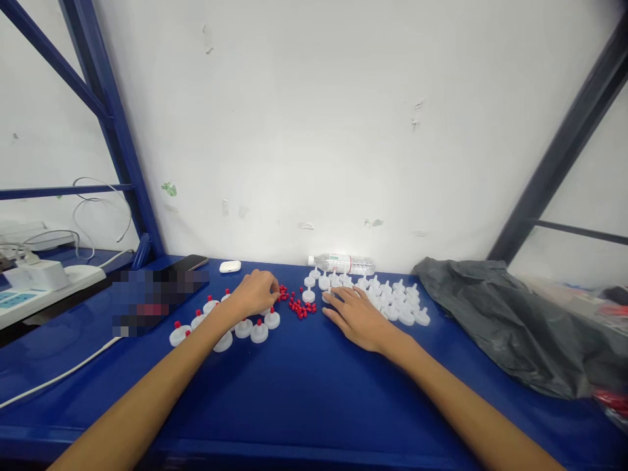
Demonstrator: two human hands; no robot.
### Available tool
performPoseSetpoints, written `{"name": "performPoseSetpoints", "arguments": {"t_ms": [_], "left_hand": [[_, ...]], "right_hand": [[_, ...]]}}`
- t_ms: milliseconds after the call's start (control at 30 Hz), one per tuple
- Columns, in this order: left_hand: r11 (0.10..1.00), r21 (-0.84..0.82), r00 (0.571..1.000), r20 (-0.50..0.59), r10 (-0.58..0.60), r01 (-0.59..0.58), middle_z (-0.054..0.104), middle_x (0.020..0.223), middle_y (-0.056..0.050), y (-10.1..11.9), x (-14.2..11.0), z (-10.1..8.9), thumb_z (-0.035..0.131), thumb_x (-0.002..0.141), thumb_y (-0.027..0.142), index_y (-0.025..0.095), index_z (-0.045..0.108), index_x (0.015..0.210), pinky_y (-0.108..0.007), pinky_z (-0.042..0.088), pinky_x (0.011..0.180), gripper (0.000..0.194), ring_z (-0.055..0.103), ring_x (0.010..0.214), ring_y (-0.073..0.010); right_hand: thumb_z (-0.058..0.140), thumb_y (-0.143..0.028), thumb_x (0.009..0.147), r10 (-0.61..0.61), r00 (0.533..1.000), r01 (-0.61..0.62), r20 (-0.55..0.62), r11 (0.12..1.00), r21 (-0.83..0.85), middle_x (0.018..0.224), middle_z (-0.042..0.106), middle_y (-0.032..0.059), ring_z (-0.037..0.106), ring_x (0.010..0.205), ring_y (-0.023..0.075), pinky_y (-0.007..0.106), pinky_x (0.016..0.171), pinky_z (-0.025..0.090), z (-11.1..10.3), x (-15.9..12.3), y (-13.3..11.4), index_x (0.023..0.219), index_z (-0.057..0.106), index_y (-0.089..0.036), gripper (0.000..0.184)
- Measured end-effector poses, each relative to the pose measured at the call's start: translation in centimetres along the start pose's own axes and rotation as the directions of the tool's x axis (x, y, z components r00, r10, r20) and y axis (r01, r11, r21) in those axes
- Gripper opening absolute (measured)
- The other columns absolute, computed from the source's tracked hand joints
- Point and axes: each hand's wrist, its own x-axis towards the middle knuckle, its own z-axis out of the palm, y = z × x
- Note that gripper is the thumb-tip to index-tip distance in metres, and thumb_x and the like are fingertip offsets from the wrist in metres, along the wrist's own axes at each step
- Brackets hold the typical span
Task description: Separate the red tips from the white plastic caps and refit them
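My left hand (259, 292) is closed, its fingertips curled down at the left edge of a scattered pile of small red caps (300, 307). Whatever it pinches is hidden. Under and around my left wrist stand several white spouted lids (259, 332) with red tips, partly covered by the forearm. On the other side, my right hand (357, 317) reaches over a cluster of white spouted lids (406, 315) without red tips. Its fingers are stretched out and apart, with the fingertips at one lid near the cluster's left edge. A single white lid (309, 296) stands between the hands.
A clear plastic bottle (343, 263) lies along the wall behind the lids. A small white case (230, 266) and a dark phone (193, 262) are at back left. A white cable (63, 374) and power strip (29, 301) lie left; a dark plastic bag (510, 327) covers the right.
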Motion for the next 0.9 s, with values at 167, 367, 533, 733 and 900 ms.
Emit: {"name": "performPoseSetpoints", "arguments": {"t_ms": [167,367,533,733,900], "left_hand": [[1.000,0.012,1.000,0.001,0.009,-0.009,0.079,0.090,-0.009,-0.34,0.10,0.24,0.058,0.082,0.019,0.020,0.079,0.080,-0.030,0.049,0.073,0.022,0.072,0.083,-0.0245],[1.000,0.021,1.000,0.008,0.022,-0.022,0.079,0.091,-0.009,-0.64,0.20,0.41,0.059,0.079,0.015,0.021,0.080,0.083,-0.030,0.048,0.072,0.022,0.072,0.086,-0.0256],[0.999,0.001,0.999,0.019,0.038,-0.038,0.079,0.087,-0.007,-0.46,0.09,0.44,0.058,0.079,0.016,0.021,0.078,0.081,-0.028,0.048,0.067,0.021,0.071,0.074,-0.0217],[0.999,-0.022,0.999,0.009,0.033,-0.033,0.078,0.082,-0.006,-0.36,0.08,0.58,0.058,0.080,0.015,0.020,0.076,0.077,-0.027,0.045,0.062,0.019,0.069,0.067,-0.0195],[0.998,-0.054,1.000,-0.021,0.017,-0.018,0.076,0.072,-0.006,-0.55,0.14,0.78,0.060,0.076,0.016,0.021,0.073,0.070,-0.028,0.046,0.063,0.016,0.070,0.068,-0.0222]], "right_hand": [[0.030,-0.043,0.107,0.001,1.000,-0.001,-0.012,1.000,0.002,0.143,0.056,0.0166,0.048,0.136,0.0326,0.060,0.115,0.030,0.01,-0.04,0.05,0.143,0.053,-0.019,0.049],[0.030,-0.043,0.107,-0.005,1.000,0.005,-0.008,1.000,-0.007,0.143,0.056,0.0167,0.048,0.136,0.0327,0.059,0.115,0.031,0.02,-0.05,0.04,0.144,0.052,-0.018,0.049],[0.032,-0.043,0.107,-0.005,1.000,0.005,-0.010,1.000,-0.007,0.142,0.057,0.0173,0.049,0.134,0.0335,0.060,0.115,0.031,-0.05,-0.04,-0.01,0.143,0.053,-0.017,0.049],[0.033,-0.042,0.107,-0.012,1.000,0.012,-0.029,1.000,0.001,0.141,0.058,0.0163,0.051,0.134,0.0317,0.060,0.115,0.030,-0.03,-0.01,0.05,0.142,0.054,-0.018,0.047],[0.035,-0.040,0.107,-0.019,0.999,0.019,-0.035,1.000,0.005,0.138,0.060,0.0161,0.052,0.133,0.0310,0.061,0.115,0.030,-0.08,0.02,0.03,0.141,0.055,-0.018,0.045]]}}
